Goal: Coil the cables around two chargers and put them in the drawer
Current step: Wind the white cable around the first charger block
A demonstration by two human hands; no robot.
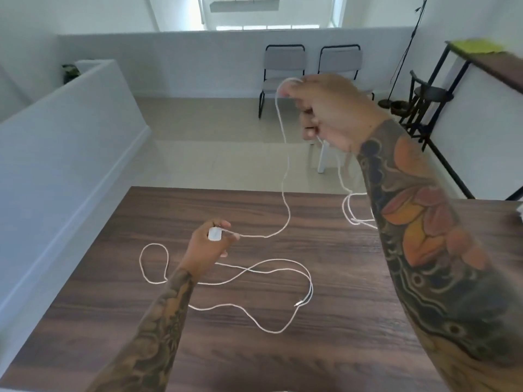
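While the left grip (210, 244) clasps a small white charger (215, 233) just above the desk (339, 349), its white cable (285, 176) runs from that grip up to the right grip (325, 108), which is raised high and pinches the cable in curled fingers. Below the left grip, a second white cable (271, 278) lies in loose loops on the desk.

White walls (198, 60) and a pale tiled floor (203, 154) fill the upper frame, with a bright window (266, 12) top centre, two chairs (311, 72) below it, and a wooden table (113, 321) across the bottom.
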